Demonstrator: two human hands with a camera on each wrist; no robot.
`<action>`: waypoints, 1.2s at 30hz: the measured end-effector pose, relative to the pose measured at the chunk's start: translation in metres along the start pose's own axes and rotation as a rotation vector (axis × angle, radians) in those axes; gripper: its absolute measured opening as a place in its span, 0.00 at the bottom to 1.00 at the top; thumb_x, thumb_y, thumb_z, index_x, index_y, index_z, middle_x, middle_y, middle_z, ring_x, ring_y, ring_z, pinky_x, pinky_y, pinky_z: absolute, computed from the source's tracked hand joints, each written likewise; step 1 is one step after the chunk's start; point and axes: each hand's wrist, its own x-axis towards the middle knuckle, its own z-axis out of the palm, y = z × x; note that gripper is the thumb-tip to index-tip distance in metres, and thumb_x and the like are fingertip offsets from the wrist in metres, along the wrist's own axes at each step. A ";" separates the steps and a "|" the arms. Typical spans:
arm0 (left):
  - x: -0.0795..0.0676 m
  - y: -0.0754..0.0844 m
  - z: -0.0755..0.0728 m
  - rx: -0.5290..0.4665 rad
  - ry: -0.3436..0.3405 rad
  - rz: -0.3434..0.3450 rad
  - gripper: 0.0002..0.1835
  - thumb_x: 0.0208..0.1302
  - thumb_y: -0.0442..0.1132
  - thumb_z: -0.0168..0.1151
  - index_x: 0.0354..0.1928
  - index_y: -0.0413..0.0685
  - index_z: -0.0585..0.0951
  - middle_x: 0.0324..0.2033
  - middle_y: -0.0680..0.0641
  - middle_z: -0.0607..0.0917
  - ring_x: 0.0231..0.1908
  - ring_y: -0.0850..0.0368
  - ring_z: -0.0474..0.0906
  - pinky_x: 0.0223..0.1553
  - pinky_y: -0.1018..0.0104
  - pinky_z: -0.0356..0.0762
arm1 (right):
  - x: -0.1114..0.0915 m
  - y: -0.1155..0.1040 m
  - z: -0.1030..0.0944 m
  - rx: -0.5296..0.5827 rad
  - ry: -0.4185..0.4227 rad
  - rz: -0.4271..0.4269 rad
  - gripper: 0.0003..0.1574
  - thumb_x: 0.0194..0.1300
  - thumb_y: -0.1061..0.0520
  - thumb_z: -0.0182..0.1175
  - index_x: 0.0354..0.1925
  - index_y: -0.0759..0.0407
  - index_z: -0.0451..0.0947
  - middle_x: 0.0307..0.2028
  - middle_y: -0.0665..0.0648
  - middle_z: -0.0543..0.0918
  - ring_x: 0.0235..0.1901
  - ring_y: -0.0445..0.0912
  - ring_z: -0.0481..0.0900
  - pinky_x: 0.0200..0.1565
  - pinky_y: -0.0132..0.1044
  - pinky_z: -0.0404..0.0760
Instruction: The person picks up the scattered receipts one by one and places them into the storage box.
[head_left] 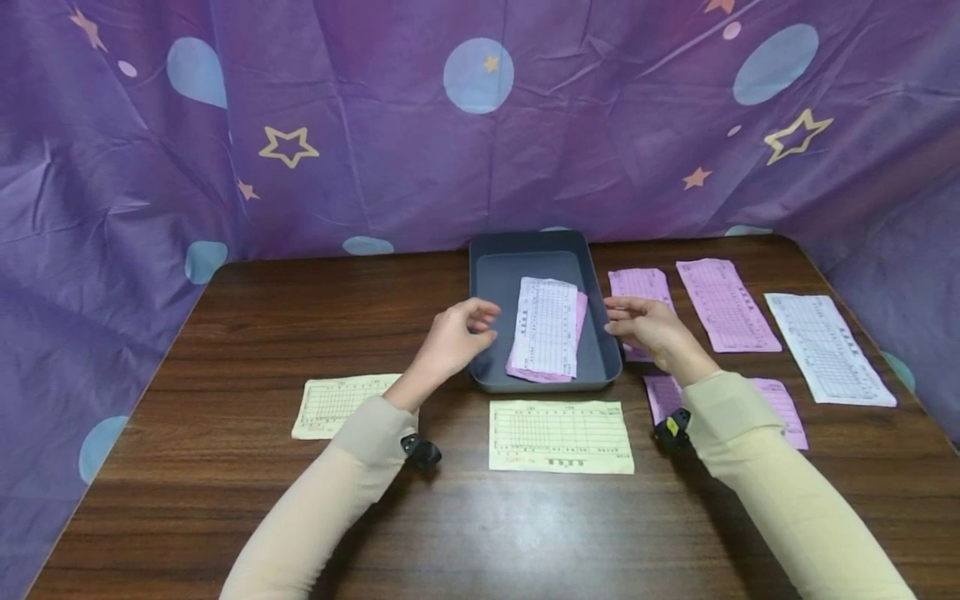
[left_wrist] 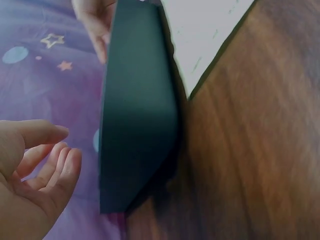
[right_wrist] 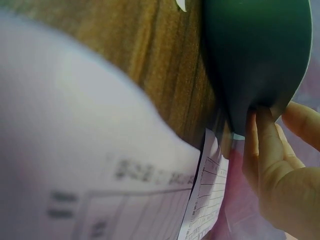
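A dark grey tray stands at the back middle of the table. Inside it a white printed slip lies over pink slips. My left hand hovers by the tray's left side, fingers loosely bent and holding nothing; the left wrist view shows a gap between that hand and the tray wall. On the other side my right hand has its fingers fairly straight. In the right wrist view its fingertips touch the tray's outer wall.
Right of the tray lie pink slips, one partly behind my right hand and another under that wrist, plus a white slip. A yellow slip lies before the tray; a second yellow slip is partly covered by my left arm.
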 end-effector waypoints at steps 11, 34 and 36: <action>-0.013 -0.021 -0.047 -0.027 0.034 -0.082 0.19 0.59 0.29 0.59 0.54 0.38 0.78 0.48 0.35 0.83 0.47 0.44 0.82 0.51 0.58 0.82 | 0.000 -0.001 0.001 0.013 -0.004 -0.008 0.39 0.66 0.66 0.53 0.71 0.69 0.51 0.66 0.66 0.67 0.37 0.24 0.76 0.41 0.17 0.78; -0.043 -0.068 -0.083 0.073 -0.051 -0.197 0.18 0.61 0.30 0.57 0.54 0.34 0.76 0.46 0.34 0.83 0.46 0.43 0.80 0.42 0.66 0.81 | -0.002 -0.002 0.001 0.003 -0.005 0.002 0.38 0.67 0.65 0.52 0.72 0.68 0.51 0.63 0.63 0.68 0.37 0.24 0.75 0.42 0.16 0.77; -0.043 -0.070 -0.083 0.070 -0.058 -0.206 0.18 0.61 0.30 0.57 0.54 0.35 0.76 0.46 0.34 0.83 0.46 0.44 0.80 0.42 0.67 0.81 | -0.002 -0.002 0.001 0.009 -0.005 0.004 0.38 0.67 0.65 0.52 0.72 0.68 0.51 0.62 0.62 0.69 0.37 0.24 0.75 0.42 0.16 0.77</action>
